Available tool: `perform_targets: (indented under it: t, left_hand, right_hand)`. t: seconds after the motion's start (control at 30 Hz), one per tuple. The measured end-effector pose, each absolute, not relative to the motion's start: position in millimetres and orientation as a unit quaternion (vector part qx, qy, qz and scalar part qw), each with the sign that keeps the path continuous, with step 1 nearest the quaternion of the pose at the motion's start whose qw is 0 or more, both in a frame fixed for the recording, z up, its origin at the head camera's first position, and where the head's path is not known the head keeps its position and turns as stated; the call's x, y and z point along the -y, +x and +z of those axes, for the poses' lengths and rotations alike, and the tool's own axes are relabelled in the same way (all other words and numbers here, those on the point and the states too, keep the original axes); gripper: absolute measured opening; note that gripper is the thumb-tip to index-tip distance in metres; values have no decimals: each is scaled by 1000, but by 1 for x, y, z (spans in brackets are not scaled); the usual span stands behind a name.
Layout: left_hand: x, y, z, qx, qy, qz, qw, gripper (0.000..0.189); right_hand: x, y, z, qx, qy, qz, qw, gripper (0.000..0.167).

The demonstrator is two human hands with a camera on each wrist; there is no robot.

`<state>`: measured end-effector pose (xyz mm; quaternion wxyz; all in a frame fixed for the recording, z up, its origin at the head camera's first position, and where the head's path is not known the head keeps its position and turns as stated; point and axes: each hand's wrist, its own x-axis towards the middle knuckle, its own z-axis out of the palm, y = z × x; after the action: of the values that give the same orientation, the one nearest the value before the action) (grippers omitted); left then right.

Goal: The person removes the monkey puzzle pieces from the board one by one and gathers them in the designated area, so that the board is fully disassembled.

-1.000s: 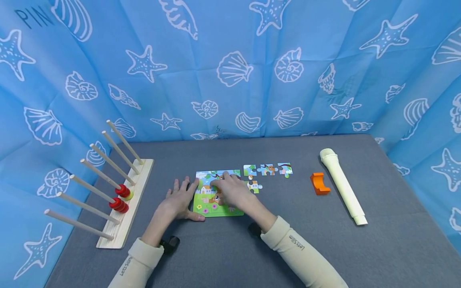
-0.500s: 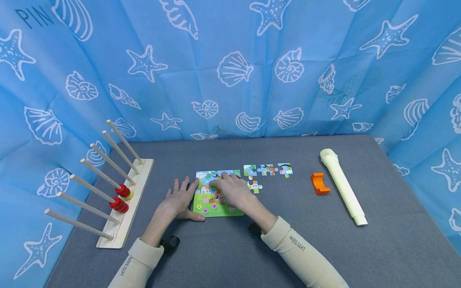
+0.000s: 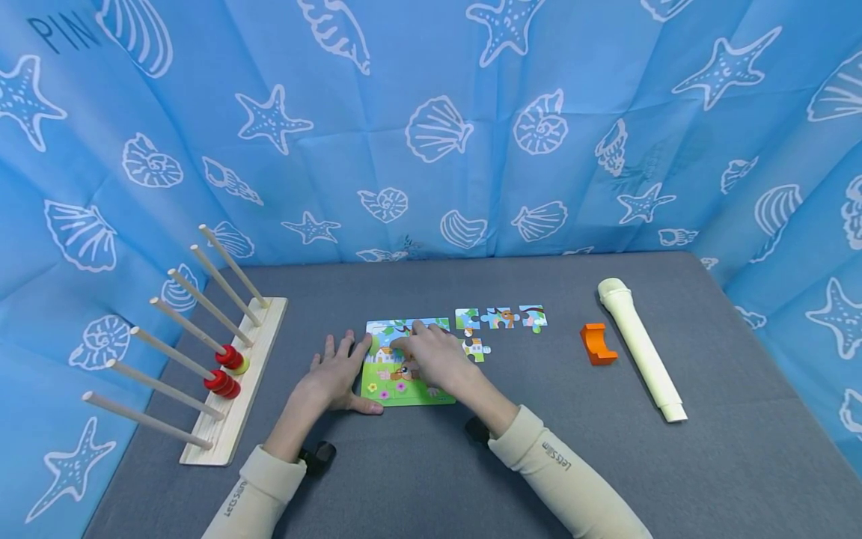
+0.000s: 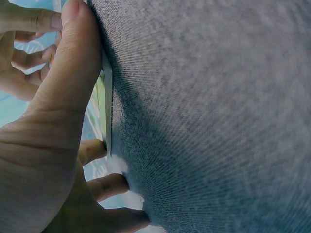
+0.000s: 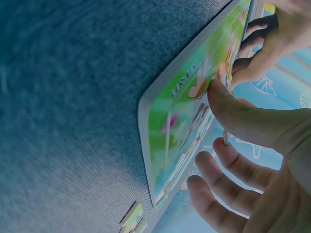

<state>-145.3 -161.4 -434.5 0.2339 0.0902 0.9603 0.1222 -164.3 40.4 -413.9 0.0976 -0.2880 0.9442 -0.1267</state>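
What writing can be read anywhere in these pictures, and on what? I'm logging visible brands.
"Lets Slim" on the right sleeve.
"Lets Slim", only partly legible, on the left sleeve.
"PIN", cut off by the frame edge, handwritten on the blue backdrop.
The puzzle board shows pictures only; no words can be made out.

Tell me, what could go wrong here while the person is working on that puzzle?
The right hand presses on the puzzle board, so a piece under the fingers might jam rather than seat. The left hand only braces the board's edge, so the board could slide on the grey table. The loose pieces lie close beside the right forearm, and a sweep of the sleeve might scatter them.
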Motion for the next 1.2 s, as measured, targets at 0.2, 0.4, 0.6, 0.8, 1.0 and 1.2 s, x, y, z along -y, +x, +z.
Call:
perform_targets:
  t: [0.2,0.4,0.6,0.8,1.0,1.2]
  left_hand:
    - [161,-145,-434,-960,92,123,232,125]
    - [163,-144,-434,-960,90,123,233,126]
    - [162,-144,-433,-961,90,125,231,126]
    - [161,-142,-432,-964,92,120,220,125]
    - [160,-142,-432,-964,86,117,222,126]
    - [159,-143,-433,-964,80,116,226,126]
  right_hand:
    - [-41,-164,-415,-943,-292,-129,94,37]
    - [-42,-164,-415,-942,-291,-138,95,37]
    - [-43,-165,-415,-944,-288,-133,88,37]
    - [-45,-165,-416,-942,-293,-146,76,38]
    - [-50,-165,-414,-939,-298,-158,71,35]
    - [-60,-168,-409,-942,-282,-165,79,44]
